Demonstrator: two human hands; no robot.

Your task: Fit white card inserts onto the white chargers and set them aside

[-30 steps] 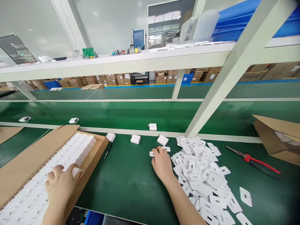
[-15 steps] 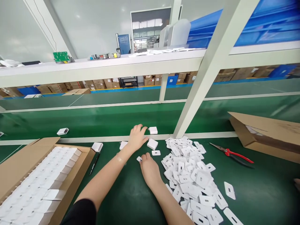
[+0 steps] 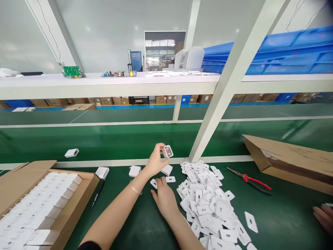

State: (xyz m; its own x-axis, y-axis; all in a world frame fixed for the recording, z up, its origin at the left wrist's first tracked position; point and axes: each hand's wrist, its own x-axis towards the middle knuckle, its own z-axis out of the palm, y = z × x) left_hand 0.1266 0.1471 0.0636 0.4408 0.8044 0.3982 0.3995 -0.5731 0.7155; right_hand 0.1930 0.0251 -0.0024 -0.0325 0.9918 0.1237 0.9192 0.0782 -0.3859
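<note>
My left hand (image 3: 155, 161) is closed round a white charger housing (image 3: 168, 151), held above the table with its open end and the parts inside showing. Lower down, my right hand (image 3: 165, 196) has bent fingers at a small white cover plate (image 3: 153, 183), partly covered by the fingertips. Another slotted cover plate (image 3: 170, 179) lies just beyond those fingers. Behind my left hand rests a second white housing (image 3: 167, 169), partly hidden, and a third white housing (image 3: 134, 171) is left of the wrist.
A pile of cover plates (image 3: 208, 205) spreads right of my hands, beside red-and-black pliers (image 3: 249, 181). At left stand a carton (image 3: 75, 215) of white housings, a black pen (image 3: 98, 194) and single housings. A slanted post (image 3: 215, 111) rises ahead. Another person's hand (image 3: 324, 213) shows at the right edge.
My left hand has picked up the white housing from the far ledge and turned its open end towards me. My right hand stays low by the cover plate. The view has tilted up slightly.
</note>
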